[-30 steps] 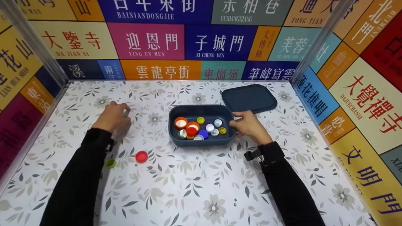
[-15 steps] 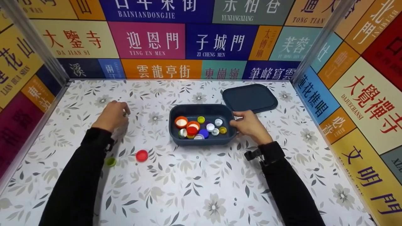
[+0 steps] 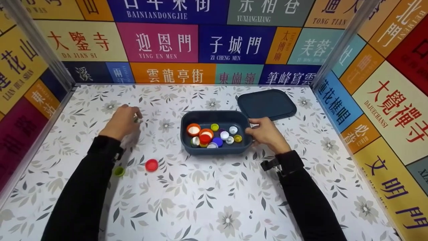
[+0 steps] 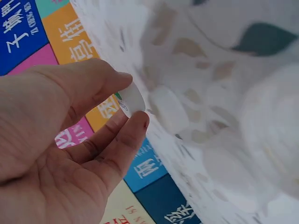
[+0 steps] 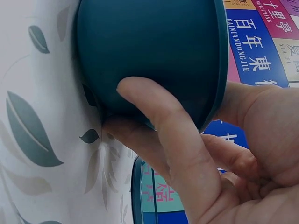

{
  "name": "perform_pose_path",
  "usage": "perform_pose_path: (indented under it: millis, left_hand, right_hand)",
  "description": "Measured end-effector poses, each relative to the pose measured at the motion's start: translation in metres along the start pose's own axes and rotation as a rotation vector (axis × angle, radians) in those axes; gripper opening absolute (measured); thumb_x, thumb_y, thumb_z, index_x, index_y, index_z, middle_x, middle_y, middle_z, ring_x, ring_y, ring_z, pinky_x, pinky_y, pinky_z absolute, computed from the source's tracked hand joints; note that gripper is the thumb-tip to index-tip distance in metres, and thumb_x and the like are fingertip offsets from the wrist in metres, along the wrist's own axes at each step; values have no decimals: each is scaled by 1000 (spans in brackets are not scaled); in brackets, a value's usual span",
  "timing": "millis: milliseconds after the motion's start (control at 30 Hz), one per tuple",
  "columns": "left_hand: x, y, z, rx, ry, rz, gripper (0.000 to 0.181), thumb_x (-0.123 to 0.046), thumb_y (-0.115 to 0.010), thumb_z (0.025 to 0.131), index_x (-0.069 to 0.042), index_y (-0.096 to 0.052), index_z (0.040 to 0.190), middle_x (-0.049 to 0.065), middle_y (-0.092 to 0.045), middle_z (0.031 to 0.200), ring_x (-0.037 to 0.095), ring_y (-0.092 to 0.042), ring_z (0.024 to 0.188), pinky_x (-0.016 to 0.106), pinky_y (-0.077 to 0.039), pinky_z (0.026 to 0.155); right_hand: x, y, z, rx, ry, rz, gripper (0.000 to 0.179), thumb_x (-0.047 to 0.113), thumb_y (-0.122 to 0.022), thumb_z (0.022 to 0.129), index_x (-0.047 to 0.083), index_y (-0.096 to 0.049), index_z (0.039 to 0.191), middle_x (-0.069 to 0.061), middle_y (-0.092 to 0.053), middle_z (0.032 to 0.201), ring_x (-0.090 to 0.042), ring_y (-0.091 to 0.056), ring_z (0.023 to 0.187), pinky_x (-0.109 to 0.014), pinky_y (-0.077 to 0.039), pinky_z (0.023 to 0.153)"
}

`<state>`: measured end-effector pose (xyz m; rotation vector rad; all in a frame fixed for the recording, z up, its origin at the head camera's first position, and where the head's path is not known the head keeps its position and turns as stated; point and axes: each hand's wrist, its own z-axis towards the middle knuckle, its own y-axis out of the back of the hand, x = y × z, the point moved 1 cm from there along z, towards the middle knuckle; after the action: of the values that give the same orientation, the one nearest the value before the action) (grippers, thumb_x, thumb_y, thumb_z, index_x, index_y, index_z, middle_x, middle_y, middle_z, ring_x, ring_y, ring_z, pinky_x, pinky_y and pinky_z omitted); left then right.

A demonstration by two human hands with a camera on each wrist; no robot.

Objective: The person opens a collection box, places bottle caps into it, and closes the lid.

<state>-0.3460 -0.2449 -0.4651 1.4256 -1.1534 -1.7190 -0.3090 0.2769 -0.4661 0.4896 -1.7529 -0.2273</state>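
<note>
Pinching a whitish cap (image 4: 134, 101) w/ L hand (image 3: 121, 122) well left of the navy box (image 3: 220, 151), kept that box, set approx lengthwise L-to-R, gripped at its right end w/ the nearer R hand (image 3: 266, 133).

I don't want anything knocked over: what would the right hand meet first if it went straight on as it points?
The dark box, at once: the right hand grips its end. Whether any fingertips would slide beneath it instead is hard to judge.
</note>
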Motion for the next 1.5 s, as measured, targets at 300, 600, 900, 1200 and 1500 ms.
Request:
perform_pose_path:
  millis: [300,600,900,1200,1500]
  left_hand:
    - [-44,2,-5,-104,-133,-2,28,6,-77,93,6,-81,121,36,-71,119,55,-69,115,66,-60,106]
    - [-96,-4,-9,-160,-280,-3,27,6,-80,92,2,-82,119,29,-68,112,44,-67,98,60,-63,94]
    - [-145,-19,-17,-93,-404,-10,27,2,-86,95,-1,-83,122,27,-72,116,41,-72,104,54,-70,95]
    - [-184,-37,-18,40,-483,-11,25,0,-88,97,-5,-85,121,22,-74,119,36,-74,105,47,-71,92]
    - [-203,-51,-14,171,-505,31,23,-2,-83,105,-6,-87,127,21,-77,123,33,-74,109,44,-71,97]
  right_hand:
    - [2,-1,3,2,-10,1,64,6,-70,107,7,-59,170,-29,-85,125,-14,-80,70,-33,-69,61]
    - [3,0,2,4,-6,-19,64,6,-70,106,7,-60,169,-31,-84,127,-13,-79,67,-33,-69,59]
    - [2,1,1,5,-8,-15,64,7,-70,106,8,-60,169,-29,-84,129,-15,-81,77,-33,-69,62]
    - [1,2,2,6,-10,-11,64,5,-70,106,8,-60,169,-32,-84,126,-17,-84,77,-35,-71,65]
    - [-1,1,1,4,4,-11,63,5,-70,105,8,-62,168,-32,-84,126,-19,-84,77,-36,-71,63]
